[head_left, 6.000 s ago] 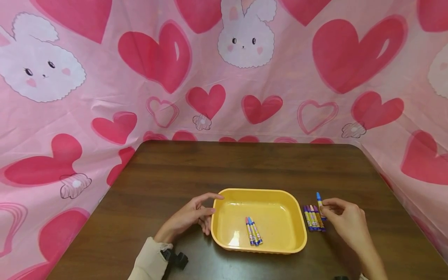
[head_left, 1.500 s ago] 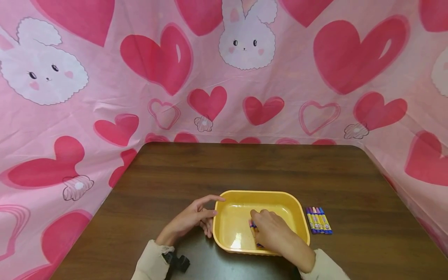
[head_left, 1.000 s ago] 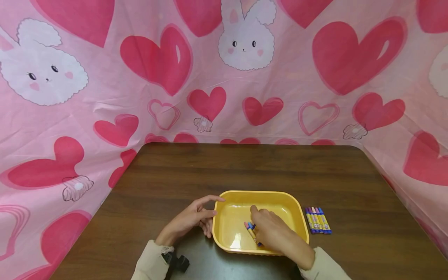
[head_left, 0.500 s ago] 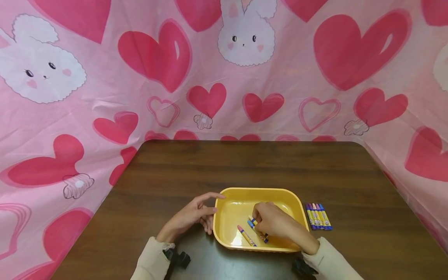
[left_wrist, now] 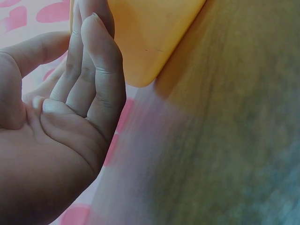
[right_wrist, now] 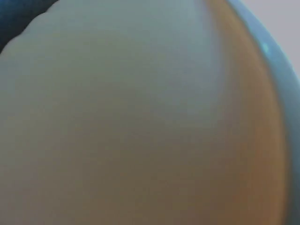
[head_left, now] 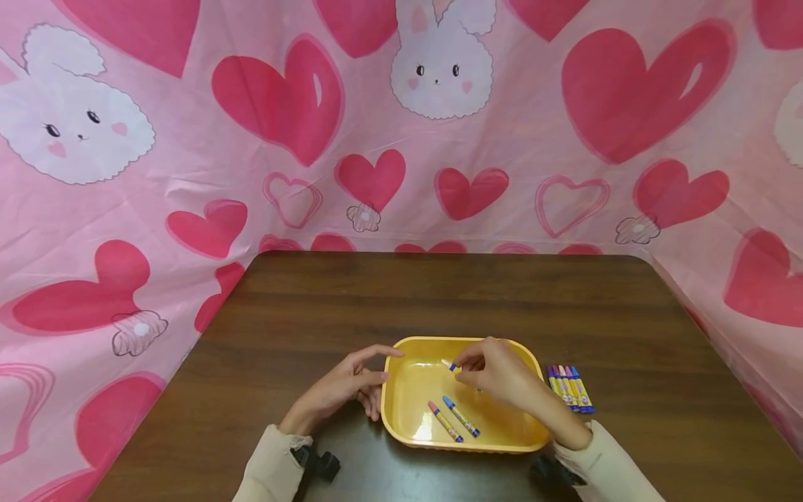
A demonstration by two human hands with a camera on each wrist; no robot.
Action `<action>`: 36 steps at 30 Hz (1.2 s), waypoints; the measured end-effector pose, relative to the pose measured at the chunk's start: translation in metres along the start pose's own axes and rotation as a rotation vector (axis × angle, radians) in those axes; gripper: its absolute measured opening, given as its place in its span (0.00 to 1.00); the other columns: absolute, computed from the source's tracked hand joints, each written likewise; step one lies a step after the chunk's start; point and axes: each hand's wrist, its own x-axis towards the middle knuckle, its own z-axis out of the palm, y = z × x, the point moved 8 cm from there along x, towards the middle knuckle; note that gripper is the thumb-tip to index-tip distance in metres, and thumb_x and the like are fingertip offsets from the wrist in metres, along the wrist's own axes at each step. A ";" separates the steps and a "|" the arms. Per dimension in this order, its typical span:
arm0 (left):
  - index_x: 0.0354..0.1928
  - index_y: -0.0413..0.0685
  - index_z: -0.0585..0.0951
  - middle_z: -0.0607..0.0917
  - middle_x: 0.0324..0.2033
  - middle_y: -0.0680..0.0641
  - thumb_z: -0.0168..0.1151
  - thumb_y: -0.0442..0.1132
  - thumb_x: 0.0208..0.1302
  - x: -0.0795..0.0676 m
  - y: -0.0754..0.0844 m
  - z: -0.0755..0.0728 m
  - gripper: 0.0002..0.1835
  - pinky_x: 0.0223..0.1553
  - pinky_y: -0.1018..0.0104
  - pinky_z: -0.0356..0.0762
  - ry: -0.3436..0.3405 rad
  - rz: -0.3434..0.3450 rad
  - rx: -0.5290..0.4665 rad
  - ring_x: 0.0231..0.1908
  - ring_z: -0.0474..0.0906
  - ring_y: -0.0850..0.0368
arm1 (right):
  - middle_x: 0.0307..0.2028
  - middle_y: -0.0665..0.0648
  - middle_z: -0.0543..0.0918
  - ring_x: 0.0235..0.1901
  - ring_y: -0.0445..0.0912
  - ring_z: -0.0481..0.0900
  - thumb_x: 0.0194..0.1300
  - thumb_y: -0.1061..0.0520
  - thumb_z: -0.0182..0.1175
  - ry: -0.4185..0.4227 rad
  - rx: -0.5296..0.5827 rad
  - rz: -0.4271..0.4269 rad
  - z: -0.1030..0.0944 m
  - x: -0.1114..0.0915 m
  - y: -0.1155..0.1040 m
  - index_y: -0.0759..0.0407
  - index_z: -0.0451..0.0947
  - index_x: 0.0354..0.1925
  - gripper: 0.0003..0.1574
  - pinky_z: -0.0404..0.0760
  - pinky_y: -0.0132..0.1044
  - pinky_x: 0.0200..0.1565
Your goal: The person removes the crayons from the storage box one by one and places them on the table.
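Observation:
My right hand pinches a crayon with a pale tip above the yellow tray. The fingers cover most of this crayon. Below it, a pink crayon and a blue crayon lie apart and slanted on the tray floor. At the tray's left side, my left hand has its index fingertip and thumb at the rim, its other fingers outside the wall. In the left wrist view, the left hand's fingers are gently bent beside the tray wall. The right wrist view is blurred and shows no crayon.
Right of the tray, several crayons with purple, pink and blue tips lie side by side on the dark wooden table. A pink cloth with hearts and rabbits hangs around the table's back and sides.
Earlier, the right hand was at the crayon row, then among the crayons in the tray. Now it has lifted the pale-tipped crayon; pink and blue crayons lie separated. The left hand stays.

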 end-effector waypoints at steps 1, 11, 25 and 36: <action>0.70 0.43 0.66 0.86 0.23 0.44 0.54 0.35 0.75 0.000 0.000 0.000 0.25 0.24 0.64 0.83 0.003 -0.005 0.000 0.19 0.84 0.54 | 0.25 0.47 0.82 0.22 0.39 0.76 0.59 0.63 0.69 0.011 0.006 -0.012 -0.003 0.000 -0.001 0.61 0.87 0.36 0.05 0.78 0.31 0.25; 0.71 0.41 0.64 0.86 0.22 0.44 0.53 0.33 0.75 0.000 -0.002 0.002 0.25 0.24 0.64 0.83 0.000 0.001 -0.012 0.19 0.83 0.54 | 0.27 0.46 0.85 0.27 0.38 0.81 0.59 0.61 0.72 0.224 0.028 -0.016 -0.021 -0.017 -0.001 0.59 0.87 0.35 0.04 0.81 0.30 0.30; 0.71 0.40 0.63 0.87 0.23 0.44 0.52 0.33 0.75 0.001 -0.001 -0.001 0.25 0.24 0.63 0.83 0.005 -0.005 -0.005 0.19 0.84 0.53 | 0.39 0.56 0.88 0.33 0.42 0.86 0.60 0.60 0.72 0.355 0.275 0.038 -0.051 -0.057 0.010 0.61 0.88 0.41 0.10 0.85 0.32 0.37; 0.71 0.39 0.62 0.87 0.25 0.45 0.52 0.35 0.76 0.000 -0.002 -0.002 0.26 0.26 0.64 0.84 -0.001 -0.009 -0.002 0.20 0.84 0.54 | 0.40 0.57 0.89 0.36 0.43 0.87 0.64 0.60 0.68 0.433 0.304 0.031 -0.080 -0.076 0.036 0.65 0.86 0.46 0.13 0.85 0.32 0.39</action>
